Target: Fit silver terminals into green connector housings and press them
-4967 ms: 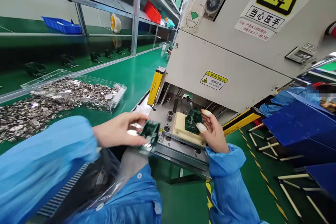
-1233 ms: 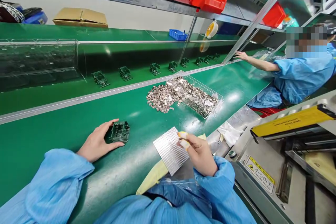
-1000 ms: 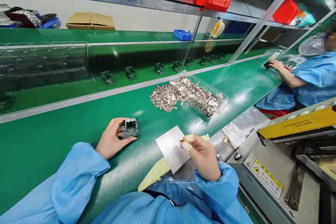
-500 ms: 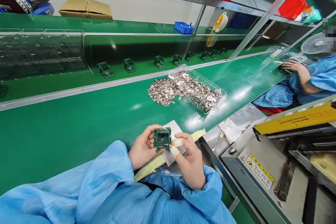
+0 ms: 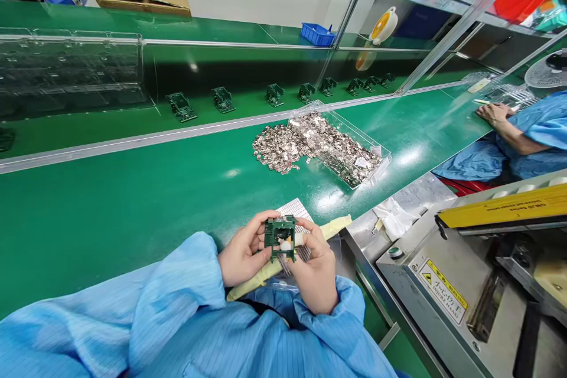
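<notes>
Low in front of me I hold a small dark green plastic housing [image 5: 273, 235] with a square opening. My left hand [image 5: 243, 253] is closed on its left side, thumb at the front. My right hand [image 5: 315, 266] grips the right side, and a finger in a white covering reaches across the opening. Whether a smaller piece is pinched there is hidden. Behind and under the hands lies a white sheet with a fine grid [image 5: 297, 208], beside a pale yellow strip [image 5: 337, 227] at the bench edge.
A clear tray [image 5: 376, 174] of small metal pieces lies on the green bench [image 5: 133, 207], beside a loose pile of metal pieces [image 5: 277, 147]. Several green housings [image 5: 222, 100] stand along the back. At the right are a machine [image 5: 416, 277] and a co-worker's hand [image 5: 494, 112].
The housing has turned slightly and sits a little further right in the view. My right fingers have moved from its right edge to its front opening. The view has shifted slightly.
</notes>
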A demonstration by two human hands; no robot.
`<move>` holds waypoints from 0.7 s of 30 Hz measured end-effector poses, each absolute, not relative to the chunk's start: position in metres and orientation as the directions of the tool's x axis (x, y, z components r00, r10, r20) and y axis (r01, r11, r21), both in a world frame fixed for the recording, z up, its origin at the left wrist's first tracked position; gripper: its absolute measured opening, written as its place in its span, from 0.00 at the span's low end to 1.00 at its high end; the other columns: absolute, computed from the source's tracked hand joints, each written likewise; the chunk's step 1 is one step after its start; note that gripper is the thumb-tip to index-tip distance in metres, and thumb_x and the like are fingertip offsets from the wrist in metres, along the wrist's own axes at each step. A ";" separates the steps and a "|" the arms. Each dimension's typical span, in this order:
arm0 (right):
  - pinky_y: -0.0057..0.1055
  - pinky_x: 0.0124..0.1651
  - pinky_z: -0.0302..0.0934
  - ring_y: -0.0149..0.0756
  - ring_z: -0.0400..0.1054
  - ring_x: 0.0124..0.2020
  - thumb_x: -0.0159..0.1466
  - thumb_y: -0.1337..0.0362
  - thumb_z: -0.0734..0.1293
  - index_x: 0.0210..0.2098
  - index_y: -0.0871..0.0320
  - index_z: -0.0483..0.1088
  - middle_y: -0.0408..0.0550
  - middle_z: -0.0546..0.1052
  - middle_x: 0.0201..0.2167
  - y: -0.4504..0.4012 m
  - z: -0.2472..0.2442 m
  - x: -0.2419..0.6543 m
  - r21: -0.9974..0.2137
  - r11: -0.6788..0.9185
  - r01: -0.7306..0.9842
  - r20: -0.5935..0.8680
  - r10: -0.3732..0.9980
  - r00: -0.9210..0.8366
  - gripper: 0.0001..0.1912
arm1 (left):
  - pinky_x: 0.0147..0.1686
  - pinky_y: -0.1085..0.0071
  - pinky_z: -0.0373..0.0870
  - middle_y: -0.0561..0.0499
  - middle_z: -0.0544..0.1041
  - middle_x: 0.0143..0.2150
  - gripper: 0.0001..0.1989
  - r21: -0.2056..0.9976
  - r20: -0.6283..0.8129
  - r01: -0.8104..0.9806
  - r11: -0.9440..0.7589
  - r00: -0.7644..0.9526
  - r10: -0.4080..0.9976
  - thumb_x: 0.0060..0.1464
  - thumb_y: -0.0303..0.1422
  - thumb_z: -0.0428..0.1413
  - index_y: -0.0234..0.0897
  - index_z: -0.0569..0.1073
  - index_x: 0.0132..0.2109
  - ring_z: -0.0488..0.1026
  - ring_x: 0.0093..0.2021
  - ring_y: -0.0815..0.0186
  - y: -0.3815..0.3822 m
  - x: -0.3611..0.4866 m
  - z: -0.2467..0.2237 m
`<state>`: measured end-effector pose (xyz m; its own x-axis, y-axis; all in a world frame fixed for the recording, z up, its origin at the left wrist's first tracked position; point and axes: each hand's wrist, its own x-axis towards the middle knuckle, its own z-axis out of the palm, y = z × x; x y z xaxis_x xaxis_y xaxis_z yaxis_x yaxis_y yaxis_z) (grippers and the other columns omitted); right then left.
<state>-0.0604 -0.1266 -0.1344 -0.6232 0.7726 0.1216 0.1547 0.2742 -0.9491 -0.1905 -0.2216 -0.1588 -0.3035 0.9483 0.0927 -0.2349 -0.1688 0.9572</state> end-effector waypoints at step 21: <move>0.28 0.32 0.66 0.32 0.68 0.27 0.50 0.67 0.71 0.29 0.55 0.68 0.41 0.74 0.25 -0.145 -0.143 -0.071 -0.987 -0.160 -0.025 -0.121 0.832 -0.542 0.08 | 0.27 0.75 0.68 0.52 0.73 0.32 0.17 0.999 0.049 0.011 -0.051 -0.522 0.851 0.58 0.32 0.55 0.39 0.66 0.54 0.69 0.26 0.69 -0.227 -0.181 -0.163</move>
